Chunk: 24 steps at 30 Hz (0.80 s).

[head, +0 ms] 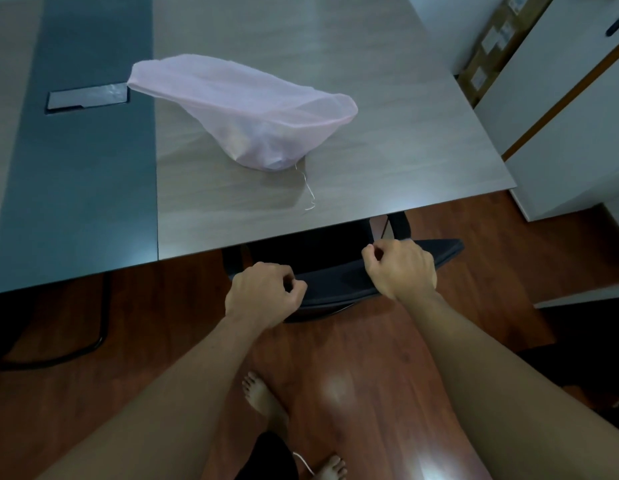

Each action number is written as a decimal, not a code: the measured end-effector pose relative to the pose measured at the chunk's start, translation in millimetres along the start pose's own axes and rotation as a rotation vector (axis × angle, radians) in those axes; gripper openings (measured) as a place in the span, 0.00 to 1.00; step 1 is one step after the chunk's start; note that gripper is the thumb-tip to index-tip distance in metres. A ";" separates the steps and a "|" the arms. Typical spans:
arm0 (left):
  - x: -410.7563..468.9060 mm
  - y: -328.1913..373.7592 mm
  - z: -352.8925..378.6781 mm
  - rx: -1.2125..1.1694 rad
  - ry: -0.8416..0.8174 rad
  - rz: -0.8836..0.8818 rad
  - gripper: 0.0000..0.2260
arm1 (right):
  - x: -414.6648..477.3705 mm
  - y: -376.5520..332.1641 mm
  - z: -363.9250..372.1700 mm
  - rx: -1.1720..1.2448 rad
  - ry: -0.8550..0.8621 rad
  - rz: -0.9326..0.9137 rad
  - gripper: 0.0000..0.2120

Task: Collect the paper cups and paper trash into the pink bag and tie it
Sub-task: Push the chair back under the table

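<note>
one pink bag [245, 109] lay on the table [387, 98], mouth open, long axis from far left to near right. two hands, left hand [263, 294] and right hand [401, 268], were loosely curled, empty, over one chair [335, 282].

1. A grey wood-grain desk [387, 109] has a dark blue-grey strip [83, 168] along its left part.
2. A closed cable hatch [88, 98] sits in that strip.
3. A black chair [339, 271] is tucked under the desk's near edge.
4. White cabinets [560, 133] stand at right on the reddish wooden floor [370, 358].
5. A cardboard box [498, 43] leans beside the cabinets.
</note>
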<state>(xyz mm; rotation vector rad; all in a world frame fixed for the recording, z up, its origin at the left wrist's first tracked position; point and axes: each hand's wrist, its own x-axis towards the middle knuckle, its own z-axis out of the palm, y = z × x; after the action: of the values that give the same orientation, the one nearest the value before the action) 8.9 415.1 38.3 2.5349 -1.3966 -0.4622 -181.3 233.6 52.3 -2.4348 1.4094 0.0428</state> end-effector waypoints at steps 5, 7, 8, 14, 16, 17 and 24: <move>24.7 -5.0 -5.4 0.007 0.006 -0.006 0.21 | 24.7 -7.8 -1.9 0.003 0.005 0.009 0.22; 34.5 -7.3 -7.4 0.009 0.001 -0.010 0.21 | 34.1 -10.4 -2.2 0.007 0.009 0.011 0.22; 39.4 -8.6 -7.9 0.010 0.000 -0.010 0.21 | 39.0 -11.3 -2.0 0.008 0.010 0.012 0.22; 55.9 -20.3 -9.7 0.003 0.006 -0.006 0.20 | 51.8 -16.6 4.8 0.016 0.020 0.027 0.21; 56.9 -21.4 -9.2 0.005 0.007 0.000 0.19 | 53.0 -16.5 5.9 0.021 0.019 0.027 0.22; 57.5 -21.3 -9.1 0.006 0.010 0.004 0.19 | 53.3 -16.7 5.6 0.022 0.016 0.029 0.22; 58.0 -21.9 -10.4 -0.001 -0.008 0.001 0.17 | 52.1 -19.5 2.7 0.007 -0.004 0.041 0.20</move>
<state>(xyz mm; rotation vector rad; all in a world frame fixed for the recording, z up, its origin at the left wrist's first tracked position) 59.0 377.8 30.8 2.5340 -1.3995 -0.4733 -137.8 199.7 45.2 -2.3988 1.4548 0.0515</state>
